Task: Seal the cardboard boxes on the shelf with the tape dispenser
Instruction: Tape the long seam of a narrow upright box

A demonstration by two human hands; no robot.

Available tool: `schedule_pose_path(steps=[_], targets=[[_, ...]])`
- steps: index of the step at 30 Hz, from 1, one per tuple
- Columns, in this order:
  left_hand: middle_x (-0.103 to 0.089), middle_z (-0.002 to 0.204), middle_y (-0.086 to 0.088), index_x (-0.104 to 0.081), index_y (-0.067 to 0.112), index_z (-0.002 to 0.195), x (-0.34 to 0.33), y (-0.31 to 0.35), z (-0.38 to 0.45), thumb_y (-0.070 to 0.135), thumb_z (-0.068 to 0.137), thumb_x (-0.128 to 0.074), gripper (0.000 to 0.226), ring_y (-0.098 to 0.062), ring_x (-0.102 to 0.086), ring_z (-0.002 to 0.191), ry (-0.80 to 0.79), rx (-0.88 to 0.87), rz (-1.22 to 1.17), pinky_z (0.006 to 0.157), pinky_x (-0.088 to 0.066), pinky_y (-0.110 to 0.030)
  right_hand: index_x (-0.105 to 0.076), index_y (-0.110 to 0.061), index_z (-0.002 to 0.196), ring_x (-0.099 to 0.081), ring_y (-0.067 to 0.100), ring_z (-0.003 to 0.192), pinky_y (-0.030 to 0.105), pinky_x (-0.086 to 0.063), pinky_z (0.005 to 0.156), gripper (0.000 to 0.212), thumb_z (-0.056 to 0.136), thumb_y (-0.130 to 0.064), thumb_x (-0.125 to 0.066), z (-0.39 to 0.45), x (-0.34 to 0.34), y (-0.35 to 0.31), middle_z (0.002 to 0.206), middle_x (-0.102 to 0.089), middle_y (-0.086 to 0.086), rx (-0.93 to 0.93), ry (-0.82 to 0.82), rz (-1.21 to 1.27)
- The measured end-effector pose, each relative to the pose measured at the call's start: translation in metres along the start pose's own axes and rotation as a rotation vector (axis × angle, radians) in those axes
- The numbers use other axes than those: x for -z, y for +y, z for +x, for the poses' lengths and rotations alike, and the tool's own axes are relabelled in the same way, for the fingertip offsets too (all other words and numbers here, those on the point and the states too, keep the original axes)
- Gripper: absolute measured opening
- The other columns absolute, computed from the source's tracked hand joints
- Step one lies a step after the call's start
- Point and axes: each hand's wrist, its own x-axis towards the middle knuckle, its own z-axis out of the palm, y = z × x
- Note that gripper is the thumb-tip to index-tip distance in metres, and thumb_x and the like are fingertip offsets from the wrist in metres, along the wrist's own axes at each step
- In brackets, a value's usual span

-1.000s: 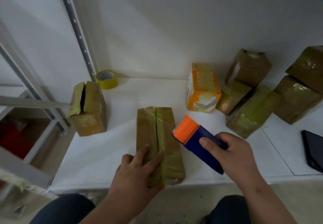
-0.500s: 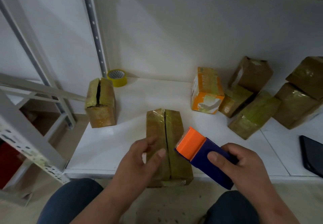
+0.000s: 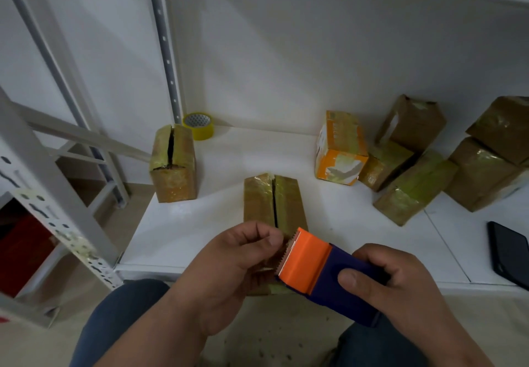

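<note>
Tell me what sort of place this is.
Probably a storeroom or packing area: a white metal shelf with slotted uprights, taped cardboard boxes piled on it, and a spare tape roll.

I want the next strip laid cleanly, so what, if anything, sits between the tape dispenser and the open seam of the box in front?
Only the left hand: its fingers pinch at the toothed edge of the tape dispenser, over the near end of the box. The seam beyond lies bare. The right hand grips the dispenser's blue body.
</note>
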Motion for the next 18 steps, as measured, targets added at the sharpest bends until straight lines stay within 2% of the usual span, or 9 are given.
schedule_pose_path(steps=[2,5,9,11,14,16,18], targets=[[-0.062,0.077,-0.013,-0.065,0.009,0.079,-0.001,-0.001,-0.003,0.023,0.077,-0.067,0.015,-0.02,-0.057,0.066,0.042,0.012,0.001,0.06,-0.05,-0.03,-0.065,-0.033,0.063,-0.057,0.003,0.047,0.01,-0.038,0.045,0.058,0.047,-0.089,-0.06,-0.002,0.0,-0.002,0.059,-0.065,-0.001,0.006,-0.018,0.009],[-0.064,0.072,-0.009,-0.066,0.011,0.077,-0.005,-0.004,-0.004,0.018,0.093,-0.057,0.02,-0.018,-0.057,0.063,0.178,-0.043,0.199,0.059,-0.049,-0.028,-0.065,-0.036,0.063,-0.057,0.002,0.048,0.009,-0.038,0.046,0.049,0.049,-0.082,-0.063,-0.005,-0.001,-0.005,0.057,-0.064,-0.004,0.009,-0.048,-0.014],[-0.068,0.071,-0.002,-0.067,0.015,0.083,-0.011,-0.008,-0.007,0.022,0.098,-0.053,0.021,-0.012,-0.06,0.063,0.331,-0.137,0.45,0.064,-0.053,-0.027,-0.065,-0.036,0.069,-0.06,0.005,0.052,0.012,-0.041,0.047,0.063,0.042,-0.093,-0.057,-0.008,-0.004,-0.005,0.061,-0.066,-0.004,-0.021,-0.057,-0.043],[-0.068,0.072,-0.002,-0.067,0.015,0.084,-0.011,-0.01,-0.007,0.023,0.098,-0.053,0.022,-0.015,-0.061,0.064,0.359,-0.128,0.438,0.066,-0.053,-0.03,-0.065,-0.037,0.074,-0.063,0.008,0.057,0.014,-0.043,0.048,0.067,0.041,-0.094,-0.056,-0.009,-0.006,-0.002,0.066,-0.068,-0.004,-0.036,-0.075,-0.069],[-0.068,0.071,-0.004,-0.068,0.011,0.084,-0.008,-0.01,-0.006,0.023,0.096,-0.055,0.021,-0.016,-0.06,0.066,0.311,-0.042,0.34,0.068,-0.052,-0.031,-0.065,-0.038,0.079,-0.065,0.009,0.061,0.016,-0.045,0.05,0.062,0.04,-0.086,-0.063,-0.009,-0.006,0.002,0.071,-0.069,-0.005,-0.069,-0.091,-0.095],[-0.068,0.071,-0.006,-0.068,0.008,0.083,-0.006,-0.007,-0.006,0.014,0.094,-0.058,0.016,-0.018,-0.06,0.066,0.262,0.008,0.278,0.068,-0.052,-0.031,-0.065,-0.039,0.079,-0.065,0.008,0.061,0.015,-0.045,0.05,0.067,0.036,-0.091,-0.06,-0.01,-0.006,0.003,0.07,-0.069,-0.007,-0.078,-0.108,-0.103],[-0.069,0.072,-0.011,-0.068,0.004,0.082,-0.004,-0.007,-0.006,0.005,0.092,-0.058,0.014,-0.02,-0.06,0.065,0.282,0.01,0.244,0.065,-0.053,-0.031,-0.064,-0.041,0.079,-0.064,0.006,0.06,0.014,-0.044,0.049,0.071,0.036,-0.097,-0.053,-0.01,-0.007,0.003,0.069,-0.069,-0.009,-0.076,-0.118,-0.101]])
